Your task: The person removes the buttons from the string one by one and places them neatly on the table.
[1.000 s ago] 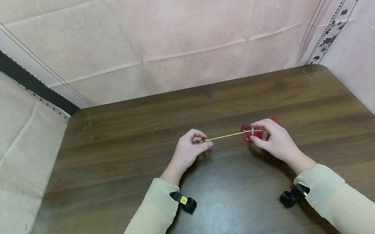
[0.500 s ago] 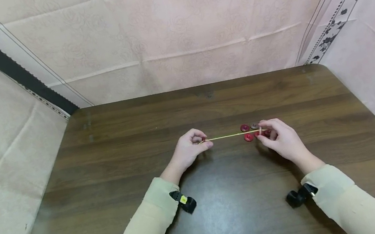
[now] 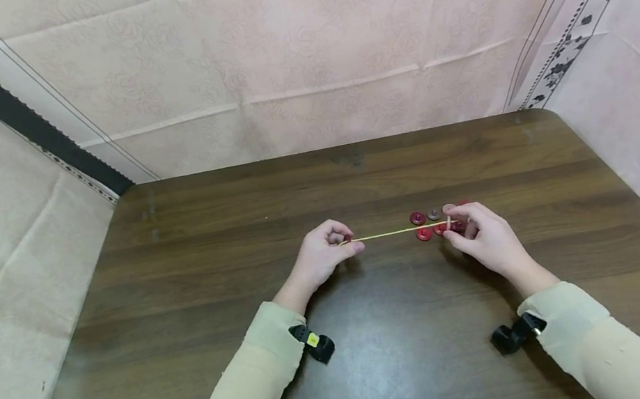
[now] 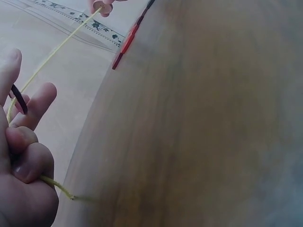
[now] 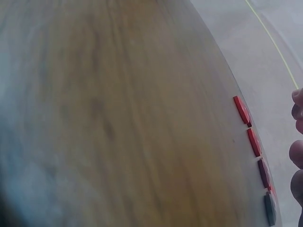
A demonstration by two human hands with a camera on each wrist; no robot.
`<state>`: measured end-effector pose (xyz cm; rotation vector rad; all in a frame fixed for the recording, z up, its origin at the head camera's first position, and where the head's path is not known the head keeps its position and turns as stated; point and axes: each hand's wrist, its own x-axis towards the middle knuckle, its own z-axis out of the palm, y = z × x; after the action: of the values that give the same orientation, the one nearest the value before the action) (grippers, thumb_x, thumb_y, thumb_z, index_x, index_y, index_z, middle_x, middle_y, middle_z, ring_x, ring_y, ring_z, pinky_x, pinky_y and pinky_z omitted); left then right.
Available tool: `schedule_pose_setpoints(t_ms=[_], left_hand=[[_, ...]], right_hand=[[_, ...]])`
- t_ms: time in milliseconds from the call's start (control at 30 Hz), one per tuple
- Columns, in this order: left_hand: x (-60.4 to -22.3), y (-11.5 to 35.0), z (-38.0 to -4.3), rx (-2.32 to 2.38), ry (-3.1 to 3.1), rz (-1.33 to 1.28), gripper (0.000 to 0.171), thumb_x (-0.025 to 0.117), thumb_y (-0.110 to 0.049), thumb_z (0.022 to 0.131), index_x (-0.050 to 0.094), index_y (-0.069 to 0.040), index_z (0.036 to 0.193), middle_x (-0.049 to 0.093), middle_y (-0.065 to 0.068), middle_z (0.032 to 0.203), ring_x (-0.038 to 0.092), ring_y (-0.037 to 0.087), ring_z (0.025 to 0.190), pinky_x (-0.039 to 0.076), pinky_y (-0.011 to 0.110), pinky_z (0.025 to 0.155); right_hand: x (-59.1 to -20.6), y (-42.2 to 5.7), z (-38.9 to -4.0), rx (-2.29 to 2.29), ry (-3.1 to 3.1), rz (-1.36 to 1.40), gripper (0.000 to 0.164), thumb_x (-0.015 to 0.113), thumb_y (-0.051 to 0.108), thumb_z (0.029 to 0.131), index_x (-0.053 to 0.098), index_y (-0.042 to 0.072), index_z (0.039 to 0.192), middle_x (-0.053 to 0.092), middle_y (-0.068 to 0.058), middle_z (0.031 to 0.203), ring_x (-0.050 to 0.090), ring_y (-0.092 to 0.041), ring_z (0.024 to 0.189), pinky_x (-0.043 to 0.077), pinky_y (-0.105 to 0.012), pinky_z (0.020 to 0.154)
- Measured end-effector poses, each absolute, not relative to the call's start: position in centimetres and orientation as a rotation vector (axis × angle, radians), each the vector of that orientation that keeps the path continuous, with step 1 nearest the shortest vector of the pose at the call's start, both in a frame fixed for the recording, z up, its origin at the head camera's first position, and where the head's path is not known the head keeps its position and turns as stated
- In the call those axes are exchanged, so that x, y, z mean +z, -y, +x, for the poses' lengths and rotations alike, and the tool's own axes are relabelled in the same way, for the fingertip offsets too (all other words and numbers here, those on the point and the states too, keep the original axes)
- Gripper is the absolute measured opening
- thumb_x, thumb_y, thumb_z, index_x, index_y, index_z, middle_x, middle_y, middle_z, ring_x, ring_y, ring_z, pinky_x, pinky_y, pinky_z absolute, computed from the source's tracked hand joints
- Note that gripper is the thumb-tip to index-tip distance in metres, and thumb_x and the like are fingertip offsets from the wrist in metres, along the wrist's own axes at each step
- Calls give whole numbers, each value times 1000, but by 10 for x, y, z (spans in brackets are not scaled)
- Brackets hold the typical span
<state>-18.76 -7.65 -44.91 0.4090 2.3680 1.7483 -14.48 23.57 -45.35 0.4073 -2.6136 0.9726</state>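
A thin yellow string (image 3: 389, 234) stretches taut between the two hands, above the dark wooden table. My left hand (image 3: 318, 256) pinches its left part, and a short loose tail hangs below the fingers in the left wrist view. A dark button (image 4: 19, 98) sits on the string beside those fingers. At the other end, my right hand (image 3: 483, 235) holds a pinkish button (image 3: 449, 223) edge-on between thumb and forefinger, where the string meets it. Behind and below the right fingertips lie several buttons, among them a dark red button (image 3: 417, 218) and a grey button (image 3: 434, 215); the hand hides some.
The buttons lie in two rows on the table (image 3: 269, 201), and red ones (image 5: 242, 111) show side-on in the right wrist view. Pale cloth (image 3: 296, 55) hangs behind the table and along both sides. Each wrist wears a small black camera (image 3: 322, 349).
My right hand has moved to the right with the pinkish button, lengthening the stretch of string in view and uncovering more buttons on the table. The left hand has stayed in place.
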Motion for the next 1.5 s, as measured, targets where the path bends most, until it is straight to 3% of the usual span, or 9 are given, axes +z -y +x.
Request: schedule_pose_setpoints(t_ms=[233,533,833,1200,1500], left_hand=[[-449,77,-188,1744,-2372,389,26,79,-25,76,62,-12,90,60,1,73,48,13,65,38,27,58],[-449,77,-187,1784,-2332,396,24,78,-21,77,62,-9,91,64,1,76,53,13,68,41,27,61],[-450,77,-188,1795,-2331,393,24,78,-22,76,62,-9,90,62,1,73,50,13,65,39,27,58],[-449,77,-188,1775,-2355,384,24,78,-23,77,62,-10,90,61,1,72,48,14,63,38,28,58],[-449,77,-187,1783,-2343,375,27,78,-22,77,62,-6,92,60,0,72,47,14,60,38,27,56]], right_hand=[[-455,-238,-143,964,2602,374,35,75,7,77,61,4,109,57,-10,91,47,-9,63,38,-22,55],[-459,-245,-142,957,2600,390,30,75,4,77,63,4,104,57,-8,94,47,-11,67,38,-17,64],[-464,-255,-139,875,2606,390,28,76,8,75,67,2,101,56,-7,93,47,-12,69,37,-16,62],[-464,-257,-138,806,2747,313,22,76,16,78,66,5,93,55,-9,92,50,-20,81,40,-38,71],[-466,-259,-137,737,2806,283,20,76,27,78,66,14,88,52,-2,86,49,-16,81,41,-41,69]])
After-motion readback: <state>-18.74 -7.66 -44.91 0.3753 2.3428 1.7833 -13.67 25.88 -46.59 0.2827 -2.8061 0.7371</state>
